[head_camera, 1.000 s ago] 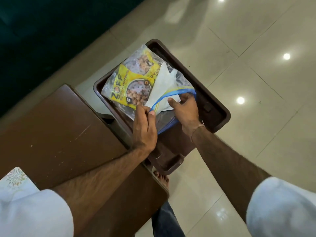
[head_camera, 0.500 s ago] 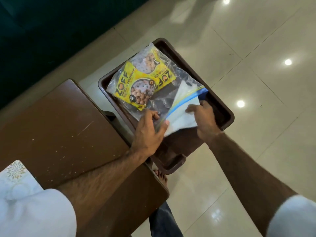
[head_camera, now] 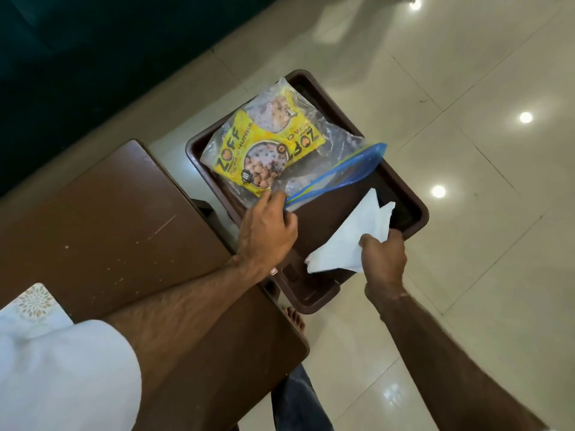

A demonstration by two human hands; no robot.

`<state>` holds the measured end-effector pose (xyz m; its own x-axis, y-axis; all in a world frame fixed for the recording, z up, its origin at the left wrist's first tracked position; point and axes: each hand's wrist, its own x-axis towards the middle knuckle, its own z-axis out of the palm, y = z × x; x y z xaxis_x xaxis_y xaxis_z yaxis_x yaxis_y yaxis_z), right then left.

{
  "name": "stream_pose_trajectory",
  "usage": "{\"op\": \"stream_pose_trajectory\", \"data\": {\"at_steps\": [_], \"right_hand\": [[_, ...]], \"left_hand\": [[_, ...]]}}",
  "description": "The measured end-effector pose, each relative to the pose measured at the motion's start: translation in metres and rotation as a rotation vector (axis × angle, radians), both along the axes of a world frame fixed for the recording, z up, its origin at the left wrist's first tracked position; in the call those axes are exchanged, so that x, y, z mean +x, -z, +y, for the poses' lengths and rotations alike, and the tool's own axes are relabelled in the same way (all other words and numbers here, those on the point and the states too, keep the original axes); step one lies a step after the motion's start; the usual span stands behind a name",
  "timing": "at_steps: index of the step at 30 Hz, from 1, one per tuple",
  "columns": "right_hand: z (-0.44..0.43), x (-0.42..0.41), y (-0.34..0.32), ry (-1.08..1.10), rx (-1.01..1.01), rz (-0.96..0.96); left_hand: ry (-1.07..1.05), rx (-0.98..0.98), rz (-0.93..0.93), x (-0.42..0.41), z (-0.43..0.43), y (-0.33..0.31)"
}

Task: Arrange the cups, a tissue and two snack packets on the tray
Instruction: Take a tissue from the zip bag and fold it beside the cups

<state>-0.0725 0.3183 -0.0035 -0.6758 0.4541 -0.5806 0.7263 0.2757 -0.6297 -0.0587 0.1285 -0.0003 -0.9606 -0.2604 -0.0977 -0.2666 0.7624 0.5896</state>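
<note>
The dark brown wooden tabletop (head_camera: 102,219) on your left carries the near edge of the dark brown rectangular plastic tray (head_camera: 404,181), which juts out over the glossy cream tiled floor (head_camera: 466,88). Judge that overhang before you press down anywhere on its right side.

On the far half of the tray lies the clear zip-top plastic bag with a blue seal strip (head_camera: 339,172), holding the two yellow printed snack packets (head_camera: 264,150). It will feel slick and floppy, light, with hard lumps inside that shift. Your left hand (head_camera: 264,234) pinches its near corner by the blue strip; that firmer seal is the best place to hold.

The white folded paper tissue (head_camera: 348,244) hangs over the tray's near right part, pinched at its lower edge between thumb and fingers of your right hand (head_camera: 384,259). It is feather-light, limp and tears easily, so keep a gentle pinch near the fold. No cups are in view.
</note>
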Motion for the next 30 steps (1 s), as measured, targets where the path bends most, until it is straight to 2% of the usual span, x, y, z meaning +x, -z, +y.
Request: {"op": "stream_pose_trajectory", "data": {"at_steps": [4, 7, 14, 17, 18, 19, 21, 22, 24, 26, 28, 30], "right_hand": [[-0.032, -0.010, 0.011, 0.035, -0.160, -0.042], [-0.058, -0.033, 0.018, -0.030, -0.192, -0.033], [-0.058, -0.051, 0.017, -0.162, 0.001, 0.009], [-0.051, -0.046, -0.002, -0.188, 0.135, 0.153], [-0.051, -0.043, -0.009, -0.153, 0.025, 0.226], [-0.054, -0.041, -0.018, -0.101, -0.185, 0.251], [-0.064, -0.035, -0.030, -0.059, -0.625, 0.164], [-0.069, -0.034, -0.033, -0.056, -0.706, 0.107], [-0.078, -0.039, -0.033, 0.075, -0.630, 0.074], [-0.079, -0.048, -0.025, 0.171, -0.325, 0.062], [-0.080, -0.054, -0.014, -0.012, 0.069, -0.061], [-0.086, -0.054, -0.005, -0.217, 0.267, -0.171]], "left_hand": [[-0.033, 0.021, 0.098, 0.006, -0.006, -0.009], [-0.054, 0.050, 0.148, 0.013, -0.007, -0.012], [-0.060, 0.092, 0.178, 0.022, -0.008, -0.012], [-0.054, 0.097, 0.194, 0.025, -0.007, -0.015], [-0.054, 0.103, 0.191, 0.025, -0.007, -0.016], [-0.053, 0.110, 0.185, 0.026, -0.005, -0.017], [-0.053, 0.115, 0.171, 0.027, -0.002, -0.019], [-0.052, 0.113, 0.166, 0.027, -0.001, -0.019], [-0.076, 0.129, 0.166, 0.027, -0.002, -0.020], [-0.143, 0.167, 0.174, 0.024, -0.005, -0.019], [-0.194, 0.185, 0.176, 0.022, -0.009, -0.017], [-0.185, 0.189, 0.181, 0.021, -0.010, -0.015]]}}
